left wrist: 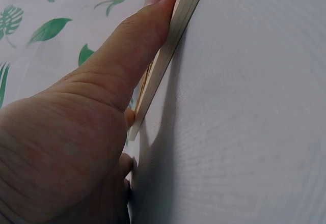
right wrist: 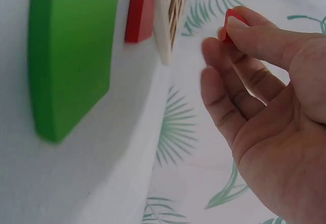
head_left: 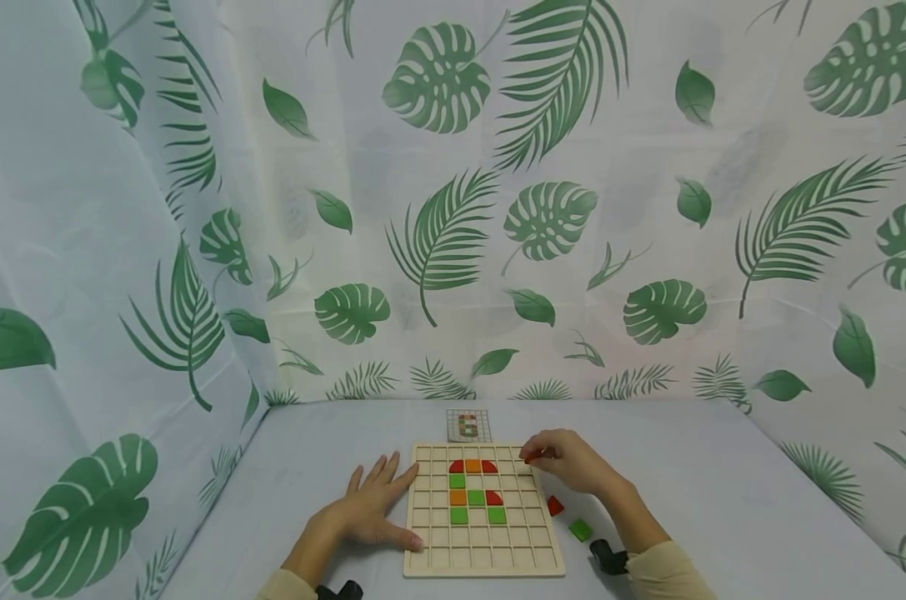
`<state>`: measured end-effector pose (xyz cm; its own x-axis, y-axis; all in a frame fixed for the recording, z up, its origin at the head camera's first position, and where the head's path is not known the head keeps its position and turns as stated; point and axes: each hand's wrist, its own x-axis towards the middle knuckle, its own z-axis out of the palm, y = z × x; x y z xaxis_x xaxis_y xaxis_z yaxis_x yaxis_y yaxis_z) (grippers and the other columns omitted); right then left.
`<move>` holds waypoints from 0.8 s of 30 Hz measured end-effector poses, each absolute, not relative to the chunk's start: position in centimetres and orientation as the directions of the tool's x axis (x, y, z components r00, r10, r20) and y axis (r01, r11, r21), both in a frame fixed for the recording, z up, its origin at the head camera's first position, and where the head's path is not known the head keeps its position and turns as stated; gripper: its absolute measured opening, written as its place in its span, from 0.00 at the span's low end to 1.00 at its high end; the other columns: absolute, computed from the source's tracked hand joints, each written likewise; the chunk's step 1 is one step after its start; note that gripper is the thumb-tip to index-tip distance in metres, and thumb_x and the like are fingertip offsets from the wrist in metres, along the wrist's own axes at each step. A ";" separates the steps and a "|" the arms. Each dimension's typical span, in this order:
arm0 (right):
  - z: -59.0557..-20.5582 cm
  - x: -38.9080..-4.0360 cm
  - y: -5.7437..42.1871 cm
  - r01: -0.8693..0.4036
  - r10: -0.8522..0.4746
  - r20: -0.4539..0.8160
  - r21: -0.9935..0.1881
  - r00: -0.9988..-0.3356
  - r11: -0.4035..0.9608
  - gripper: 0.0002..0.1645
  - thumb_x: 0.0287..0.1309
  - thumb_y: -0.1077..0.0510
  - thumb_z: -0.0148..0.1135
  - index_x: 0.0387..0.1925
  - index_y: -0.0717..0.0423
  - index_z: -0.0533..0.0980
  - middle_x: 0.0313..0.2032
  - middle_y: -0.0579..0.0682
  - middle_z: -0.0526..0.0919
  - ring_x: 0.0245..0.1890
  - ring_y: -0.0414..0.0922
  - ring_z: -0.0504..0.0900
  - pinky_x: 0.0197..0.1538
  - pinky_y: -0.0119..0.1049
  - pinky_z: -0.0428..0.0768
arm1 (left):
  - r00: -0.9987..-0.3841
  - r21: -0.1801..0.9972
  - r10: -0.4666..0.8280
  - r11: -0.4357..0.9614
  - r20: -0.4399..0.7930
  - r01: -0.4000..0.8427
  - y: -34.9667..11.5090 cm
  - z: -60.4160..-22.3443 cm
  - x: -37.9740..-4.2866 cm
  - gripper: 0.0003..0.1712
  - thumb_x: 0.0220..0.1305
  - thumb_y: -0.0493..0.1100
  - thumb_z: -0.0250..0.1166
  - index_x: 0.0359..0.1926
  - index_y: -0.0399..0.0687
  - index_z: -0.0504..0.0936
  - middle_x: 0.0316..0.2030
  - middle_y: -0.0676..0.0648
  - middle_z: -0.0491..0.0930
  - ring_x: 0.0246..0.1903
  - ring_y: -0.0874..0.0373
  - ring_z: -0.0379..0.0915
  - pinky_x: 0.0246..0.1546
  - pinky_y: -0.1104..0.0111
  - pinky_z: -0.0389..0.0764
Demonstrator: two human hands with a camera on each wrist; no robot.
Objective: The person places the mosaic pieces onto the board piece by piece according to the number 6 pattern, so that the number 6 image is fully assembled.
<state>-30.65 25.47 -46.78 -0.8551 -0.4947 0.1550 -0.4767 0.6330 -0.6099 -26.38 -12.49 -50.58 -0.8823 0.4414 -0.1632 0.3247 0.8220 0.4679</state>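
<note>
A wooden grid board [head_left: 430, 560] lies on the table, with several red, orange and green blocks set in its cells. Spread along the board's left edge, my left hand [head_left: 372, 510] touches it with thumb and fingertip; the left wrist view shows the thumb [left wrist: 137, 40] against the board's side. Over the board's upper right edge, my right hand [head_left: 568, 460] pinches a small red block [right wrist: 236, 20] between thumb and index finger. Beside the board's right edge lie a loose red block [head_left: 555, 506] and a green block [head_left: 581, 529].
A small printed pattern card [head_left: 468, 426] lies just behind the board. The white table [head_left: 730, 492] meets a leaf-patterned curtain [head_left: 453, 350] at the back and left. A black wrist camera [head_left: 608, 557] is on the right wrist, near the green block.
</note>
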 end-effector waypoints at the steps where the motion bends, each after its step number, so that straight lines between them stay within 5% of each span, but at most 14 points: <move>1: -46.8 -30.7 25.2 -0.477 -0.497 0.151 -0.610 -0.854 0.633 0.09 0.66 0.67 0.66 0.45 0.56 0.86 0.39 0.47 0.87 0.35 0.39 0.79 0.39 0.30 0.81 | -0.883 0.468 0.441 0.822 -0.164 0.324 -12.5 -50.6 -26.4 0.71 0.45 0.80 0.74 0.83 0.58 0.55 0.83 0.36 0.42 0.83 0.36 0.33 0.76 0.30 0.32; 8: -46.5 -30.3 23.8 -0.453 -0.489 0.136 -0.643 -0.861 0.618 0.08 0.64 0.65 0.69 0.44 0.56 0.81 0.37 0.46 0.86 0.33 0.39 0.82 0.36 0.31 0.83 | -0.878 0.474 0.453 0.814 -0.154 0.337 -12.7 -51.0 -26.7 0.71 0.45 0.81 0.72 0.83 0.58 0.55 0.83 0.36 0.41 0.83 0.36 0.32 0.76 0.30 0.31; 24: -46.1 -29.9 20.5 -0.524 -0.601 0.144 -0.673 -0.786 0.523 0.09 0.65 0.64 0.70 0.45 0.59 0.87 0.38 0.48 0.90 0.34 0.37 0.86 0.41 0.30 0.85 | -0.882 0.476 0.447 0.815 -0.153 0.331 -12.6 -51.6 -26.9 0.71 0.43 0.82 0.72 0.83 0.59 0.55 0.84 0.37 0.42 0.83 0.37 0.32 0.76 0.30 0.31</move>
<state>-29.89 20.53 -46.10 -0.7859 -0.6013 0.1443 -0.5236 0.5228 -0.6728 -26.88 -12.63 -51.59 -0.8815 0.4468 -0.1525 0.3305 0.8147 0.4764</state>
